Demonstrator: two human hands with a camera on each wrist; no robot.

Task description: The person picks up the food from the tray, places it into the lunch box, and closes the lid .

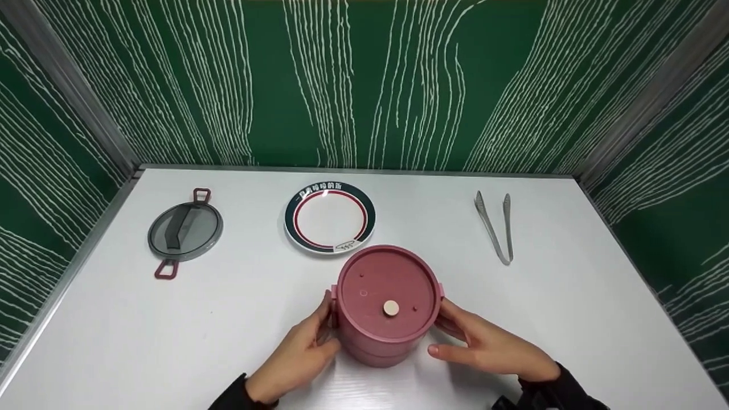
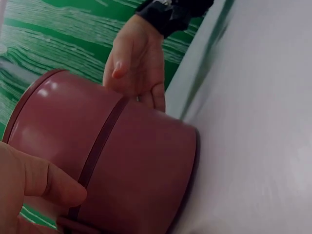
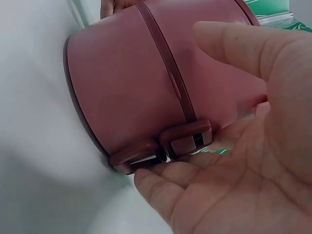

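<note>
A white table (image 1: 171,341) is seen, walled in green, and on its near middle a pink stacked lunch box (image 1: 387,304) stands upright, its long axis vertical and its lid with a pale knob (image 1: 390,308) turned up. The box appears closed: both tiers sit together, and in the right wrist view the side clasps (image 3: 165,144) lie flat against the wall, so nothing seems yet opened or unstacked. The box is cupped from both sides: the left hand (image 1: 296,356) is curved against its left wall, the right hand (image 1: 490,347) against its right, fingers by the clasps. Behind it, a plate (image 1: 330,217) lies empty just beyond, a grey lid (image 1: 185,232) far left, tongs (image 1: 495,226) far right, all untouched.
</note>
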